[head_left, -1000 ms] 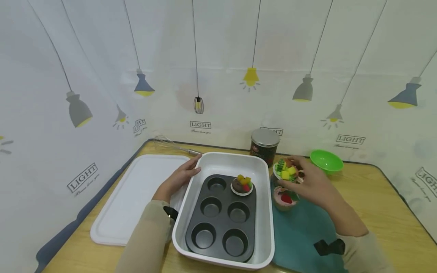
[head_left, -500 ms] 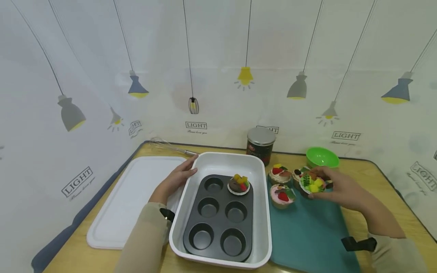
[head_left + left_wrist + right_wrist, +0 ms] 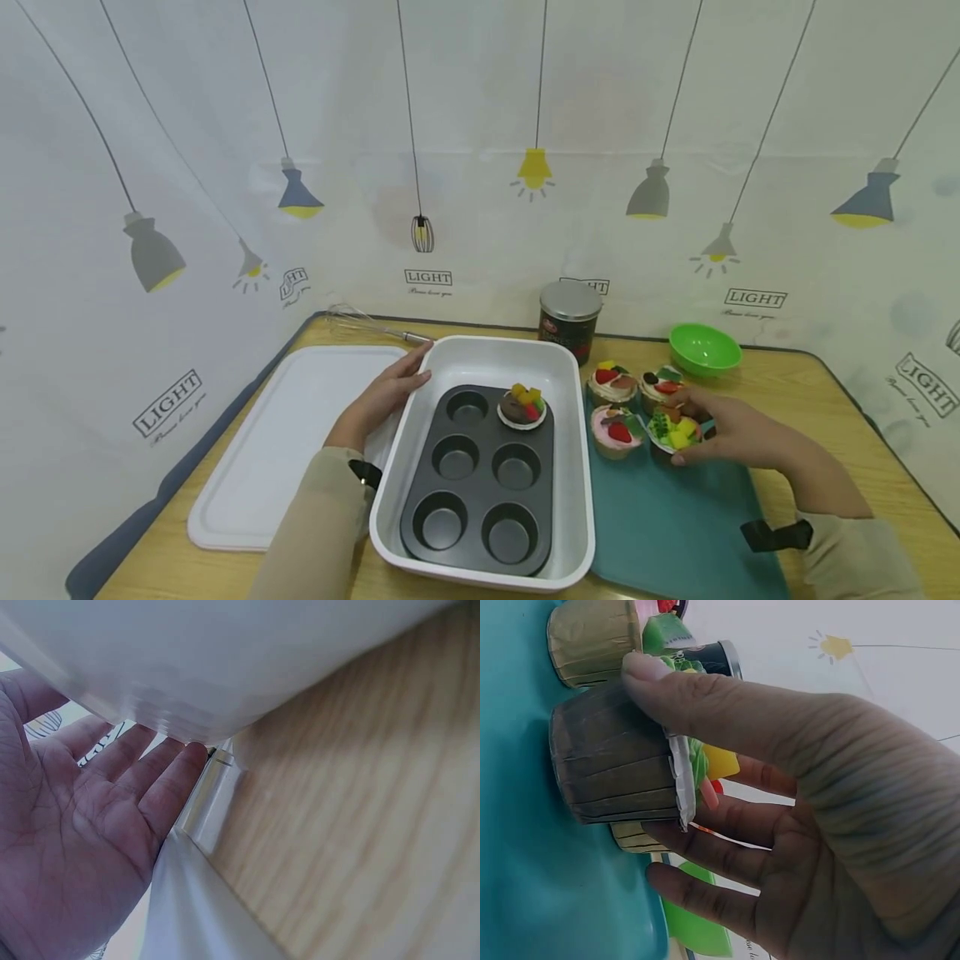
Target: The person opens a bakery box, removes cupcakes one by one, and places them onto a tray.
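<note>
In the head view, my right hand (image 3: 738, 432) pinches a cupcake (image 3: 673, 432) with yellow and green toppings. The right wrist view shows my thumb on its dark brown wrapper (image 3: 615, 757) and fingers at its far side. Its base is at the teal board (image 3: 675, 517); contact is hard to tell. Beside it stand a pink cupcake (image 3: 617, 432), a cream cupcake (image 3: 612, 385) and another cupcake (image 3: 662, 385). My left hand (image 3: 381, 398) rests straight fingers against the white baking dish (image 3: 590, 500). Inside lies a dark muffin tin (image 3: 483, 483), a chocolate cupcake (image 3: 522, 408) in its back right cup.
A lidded black can (image 3: 568, 325) stands behind the dish, and a green bowl (image 3: 705, 350) at the back right. To the left lies a white board (image 3: 285, 442), with a whisk (image 3: 375, 323) behind it. A printed curtain (image 3: 480, 183) closes off the back.
My right hand has carried the fruit-topped cupcake rightward from above the other cupcakes, then lowered it to the teal board in front of them. My left hand stays at the dish.
</note>
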Demonstrator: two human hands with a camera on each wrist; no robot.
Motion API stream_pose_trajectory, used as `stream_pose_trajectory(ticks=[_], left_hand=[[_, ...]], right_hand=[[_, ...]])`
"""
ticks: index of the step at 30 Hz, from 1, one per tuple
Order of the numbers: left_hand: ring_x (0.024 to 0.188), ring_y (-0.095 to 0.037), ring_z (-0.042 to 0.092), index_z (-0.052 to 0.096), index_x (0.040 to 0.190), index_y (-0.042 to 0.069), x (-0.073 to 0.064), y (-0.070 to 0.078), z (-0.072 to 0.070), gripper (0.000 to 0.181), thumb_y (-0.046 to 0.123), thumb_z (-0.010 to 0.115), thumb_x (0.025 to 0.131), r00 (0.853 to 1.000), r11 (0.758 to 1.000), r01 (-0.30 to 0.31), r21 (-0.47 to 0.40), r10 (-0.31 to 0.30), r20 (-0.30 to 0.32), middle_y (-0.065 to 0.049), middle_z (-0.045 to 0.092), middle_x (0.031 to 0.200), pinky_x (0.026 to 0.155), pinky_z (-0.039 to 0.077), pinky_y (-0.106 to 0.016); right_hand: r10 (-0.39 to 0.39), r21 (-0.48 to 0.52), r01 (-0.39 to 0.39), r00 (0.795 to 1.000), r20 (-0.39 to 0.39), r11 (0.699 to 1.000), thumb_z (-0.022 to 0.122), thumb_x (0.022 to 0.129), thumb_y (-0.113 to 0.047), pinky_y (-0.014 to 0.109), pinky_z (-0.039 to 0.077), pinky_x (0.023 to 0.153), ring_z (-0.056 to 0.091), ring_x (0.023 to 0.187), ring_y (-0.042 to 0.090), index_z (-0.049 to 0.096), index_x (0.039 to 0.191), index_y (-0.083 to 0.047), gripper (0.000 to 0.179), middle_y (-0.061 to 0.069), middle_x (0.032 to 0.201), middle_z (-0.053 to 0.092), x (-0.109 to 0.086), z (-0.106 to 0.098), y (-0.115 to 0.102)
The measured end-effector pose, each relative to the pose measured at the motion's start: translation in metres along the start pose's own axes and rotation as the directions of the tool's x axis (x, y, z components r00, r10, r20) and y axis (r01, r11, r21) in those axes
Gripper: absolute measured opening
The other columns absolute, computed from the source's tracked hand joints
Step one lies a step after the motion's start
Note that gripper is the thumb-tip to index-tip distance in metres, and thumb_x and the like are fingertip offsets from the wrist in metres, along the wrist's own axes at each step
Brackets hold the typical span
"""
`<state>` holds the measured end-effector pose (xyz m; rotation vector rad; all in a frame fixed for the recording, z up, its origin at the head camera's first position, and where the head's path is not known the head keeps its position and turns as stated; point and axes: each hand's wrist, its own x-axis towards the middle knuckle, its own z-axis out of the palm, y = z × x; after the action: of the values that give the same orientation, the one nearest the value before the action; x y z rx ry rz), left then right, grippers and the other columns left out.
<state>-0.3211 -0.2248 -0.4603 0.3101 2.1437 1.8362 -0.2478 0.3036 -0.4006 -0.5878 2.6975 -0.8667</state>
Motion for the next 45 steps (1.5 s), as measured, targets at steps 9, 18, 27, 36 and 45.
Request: stream_pose_trajectory(ticks=[9, 18, 27, 36, 45], left_hand=[[0.154, -0.022, 0.009, 0.028, 0.16, 0.034, -0.001, 0.003, 0.001, 0.063, 0.027, 0.055, 0.104, 1.0, 1.0, -0.007, -0.003, 0.007, 0.0, 0.003, 0.012, 0.168, 0.119, 0.022, -0.056], [0.154, -0.02, 0.01, 0.029, 0.159, 0.035, -0.002, 0.004, 0.002, 0.062, 0.027, 0.055, 0.104, 1.0, 1.0, 0.003, -0.009, -0.003, -0.009, 0.006, 0.014, 0.167, 0.119, 0.022, -0.055], [0.154, -0.019, 0.01, 0.03, 0.159, 0.036, -0.002, 0.003, 0.001, 0.064, 0.032, 0.059, 0.102, 1.0, 1.0, -0.005, -0.001, 0.005, -0.001, 0.006, 0.014, 0.167, 0.12, 0.021, -0.053], [0.154, -0.019, 0.011, 0.03, 0.158, 0.038, -0.001, 0.003, 0.0, 0.065, 0.033, 0.06, 0.101, 1.0, 1.0, 0.002, -0.003, -0.002, -0.007, 0.007, 0.015, 0.167, 0.12, 0.021, -0.053], [0.154, -0.021, 0.008, 0.027, 0.16, 0.036, -0.002, 0.002, 0.0, 0.065, 0.033, 0.058, 0.102, 1.0, 1.0, -0.006, 0.013, 0.006, -0.004, 0.005, 0.012, 0.168, 0.12, 0.021, -0.055]], right_hand=[[-0.028, -0.005, 0.028, 1.0, -0.014, 1.0, 0.089, 0.075, -0.039, 0.045, 0.054, 0.082, 0.058, 0.108, 0.03, 0.052, 0.135, -0.004, 0.078, 0.013, 0.121, 0.062, 0.002, 0.002, 0.002], [-0.023, 0.002, 0.023, 1.0, 0.006, 1.0, 0.088, 0.077, -0.038, 0.049, 0.055, 0.084, 0.058, 0.11, 0.033, 0.05, 0.137, -0.003, 0.079, 0.016, 0.123, 0.061, 0.003, 0.001, 0.003], [-0.042, 0.071, 0.039, 0.998, 0.043, 0.997, 0.087, 0.08, -0.029, 0.052, 0.055, 0.087, 0.057, 0.116, 0.039, 0.048, 0.139, 0.001, 0.076, 0.021, 0.129, 0.059, -0.002, -0.001, 0.002], [-0.042, 0.085, 0.037, 0.998, 0.057, 0.996, 0.083, 0.083, -0.029, 0.047, 0.055, 0.086, 0.057, 0.118, 0.039, 0.05, 0.14, 0.0, 0.072, 0.021, 0.132, 0.059, -0.006, -0.008, -0.004], [-0.176, -0.112, 0.17, 0.983, -0.046, 0.979, 0.076, 0.091, -0.037, 0.054, 0.055, 0.087, 0.06, 0.118, 0.04, 0.055, 0.14, -0.002, 0.064, 0.018, 0.134, 0.061, -0.007, -0.01, -0.048]])
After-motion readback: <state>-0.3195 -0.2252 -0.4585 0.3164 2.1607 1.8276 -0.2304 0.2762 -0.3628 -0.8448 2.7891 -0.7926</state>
